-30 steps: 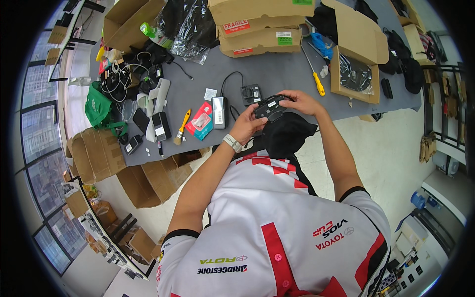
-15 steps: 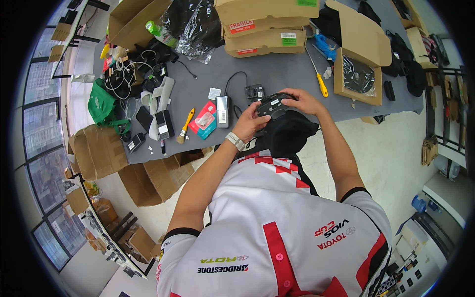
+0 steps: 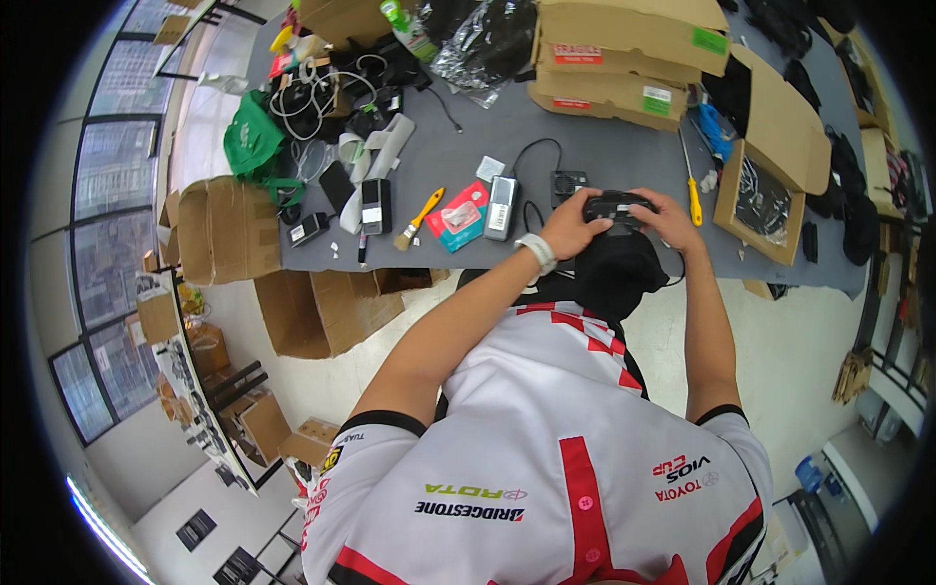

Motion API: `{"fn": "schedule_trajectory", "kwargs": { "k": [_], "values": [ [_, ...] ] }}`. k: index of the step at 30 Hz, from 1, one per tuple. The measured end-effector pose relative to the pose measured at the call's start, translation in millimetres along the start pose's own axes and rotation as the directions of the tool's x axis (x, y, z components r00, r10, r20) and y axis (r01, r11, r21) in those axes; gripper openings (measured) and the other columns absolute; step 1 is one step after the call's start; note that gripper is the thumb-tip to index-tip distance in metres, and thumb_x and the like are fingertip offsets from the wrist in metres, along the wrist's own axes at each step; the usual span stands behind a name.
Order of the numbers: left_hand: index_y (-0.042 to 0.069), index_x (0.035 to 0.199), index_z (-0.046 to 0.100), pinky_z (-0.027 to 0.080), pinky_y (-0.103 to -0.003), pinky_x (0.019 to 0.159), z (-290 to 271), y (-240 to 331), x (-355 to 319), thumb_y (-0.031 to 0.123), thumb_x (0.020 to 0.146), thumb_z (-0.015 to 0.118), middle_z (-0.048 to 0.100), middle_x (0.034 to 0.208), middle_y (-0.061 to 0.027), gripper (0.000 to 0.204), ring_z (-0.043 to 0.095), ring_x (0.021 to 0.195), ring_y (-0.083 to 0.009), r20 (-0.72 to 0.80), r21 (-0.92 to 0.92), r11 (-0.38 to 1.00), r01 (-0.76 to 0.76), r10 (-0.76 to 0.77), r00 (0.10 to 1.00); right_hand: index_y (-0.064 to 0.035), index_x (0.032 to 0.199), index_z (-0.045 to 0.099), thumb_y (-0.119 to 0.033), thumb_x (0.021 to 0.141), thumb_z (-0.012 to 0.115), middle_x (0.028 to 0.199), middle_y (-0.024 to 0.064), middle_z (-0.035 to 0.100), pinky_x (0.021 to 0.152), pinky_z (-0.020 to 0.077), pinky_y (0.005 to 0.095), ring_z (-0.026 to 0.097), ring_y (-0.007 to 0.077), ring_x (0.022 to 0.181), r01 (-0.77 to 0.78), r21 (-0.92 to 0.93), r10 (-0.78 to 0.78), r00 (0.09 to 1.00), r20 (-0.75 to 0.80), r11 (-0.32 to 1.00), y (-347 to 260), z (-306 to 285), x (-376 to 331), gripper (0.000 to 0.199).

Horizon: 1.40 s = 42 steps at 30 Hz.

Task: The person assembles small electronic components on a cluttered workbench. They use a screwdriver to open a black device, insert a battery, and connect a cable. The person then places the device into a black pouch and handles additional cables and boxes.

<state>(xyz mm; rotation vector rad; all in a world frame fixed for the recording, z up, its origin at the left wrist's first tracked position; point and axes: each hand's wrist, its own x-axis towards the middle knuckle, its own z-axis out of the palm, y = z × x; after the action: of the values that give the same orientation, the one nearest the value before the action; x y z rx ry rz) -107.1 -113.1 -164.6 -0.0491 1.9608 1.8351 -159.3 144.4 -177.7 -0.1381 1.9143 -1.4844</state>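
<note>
Both my hands grip a black device (image 3: 614,207) at the table's near edge, one from either side. My left hand (image 3: 573,230), with a pale watch on its wrist, has its thumb on the near face. The fingers of my right hand (image 3: 669,222) close round the other end. Directly below the device hangs black cloth, shaped like a cap (image 3: 616,271); whether the two are joined I cannot make out. Just beyond my left hand lie a grey box-shaped unit (image 3: 500,208) with a label and a small black box (image 3: 568,182), near a looping black cable.
To the left lie a yellow-handled brush (image 3: 420,219), a red and teal packet (image 3: 458,216) and tangled cables (image 3: 322,102). A yellow screwdriver (image 3: 694,202) and an open carton (image 3: 729,210) lie to the right. Stacked cardboard boxes (image 3: 624,58) stand at the back.
The view has swung, so the table sits further right and higher in it. My hands still hold the black device, whose top now faces me less.
</note>
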Motion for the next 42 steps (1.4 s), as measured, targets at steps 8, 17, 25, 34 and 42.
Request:
{"fn": "schedule_trajectory", "kwargs": {
  "k": [8,17,25,34,42],
  "values": [
    [-0.005,0.151,0.050,0.028,-0.057,0.126,31,28,-26,0.038,0.096,0.072,0.042,0.161,-0.0264,0.073,0.035,0.154,-0.0432,0.529,0.746,0.104,-0.658,0.510,0.679,-0.0102,0.134,0.068,-0.030,0.106,0.070,0.102,-0.0021,0.071,0.072,0.0527,0.0231,0.062,0.0053,0.084,0.134,0.148,-0.082,0.945,-0.316,0.980,-3,-3,1,0.034],
    [0.007,0.103,0.075,0.058,-0.046,0.073,36,34,-35,0.022,0.098,0.072,0.073,0.096,-0.0117,0.016,0.073,0.086,-0.0348,0.405,0.521,0.533,-0.667,0.533,0.743,-0.0091,0.136,0.066,-0.030,0.103,0.074,0.106,0.0002,0.072,0.078,0.0515,0.0261,0.063,0.0093,0.091,0.124,-0.138,-0.179,0.833,-0.524,0.983,-19,-32,-19,0.040],
    [-0.003,0.137,0.059,0.057,-0.038,0.085,12,44,12,0.015,0.101,0.071,0.068,0.124,-0.0214,0.042,0.070,0.093,-0.0283,-0.216,0.195,0.918,-0.346,0.384,0.898,-0.0062,0.137,0.063,-0.020,0.105,0.072,0.113,0.0008,0.071,0.079,0.0554,0.0234,0.065,0.0060,0.093,0.208,0.226,-0.109,0.918,-0.382,0.952,-25,-6,-27,0.036],
    [-0.003,0.144,0.056,0.058,-0.029,0.087,-2,28,27,0.018,0.107,0.069,0.070,0.125,-0.0140,0.045,0.071,0.100,-0.0141,-0.100,0.030,0.988,-0.149,0.151,0.983,-0.0060,0.131,0.066,-0.026,0.104,0.074,0.102,0.0014,0.072,0.078,0.0539,0.0267,0.064,0.0077,0.088,0.177,-0.008,-0.168,0.919,-0.356,0.984,-29,9,-23,0.035],
    [-0.002,0.144,0.056,0.057,-0.027,0.088,-4,35,22,0.024,0.108,0.068,0.070,0.126,-0.0093,0.046,0.067,0.107,-0.0129,0.000,-0.130,0.991,0.017,-0.017,1.000,-0.0067,0.129,0.067,-0.034,0.104,0.074,0.104,0.0036,0.074,0.084,0.0536,0.0284,0.066,0.0105,0.095,0.214,0.002,-0.208,0.950,-0.234,0.977,-30,4,-23,0.038]
  ]
}}
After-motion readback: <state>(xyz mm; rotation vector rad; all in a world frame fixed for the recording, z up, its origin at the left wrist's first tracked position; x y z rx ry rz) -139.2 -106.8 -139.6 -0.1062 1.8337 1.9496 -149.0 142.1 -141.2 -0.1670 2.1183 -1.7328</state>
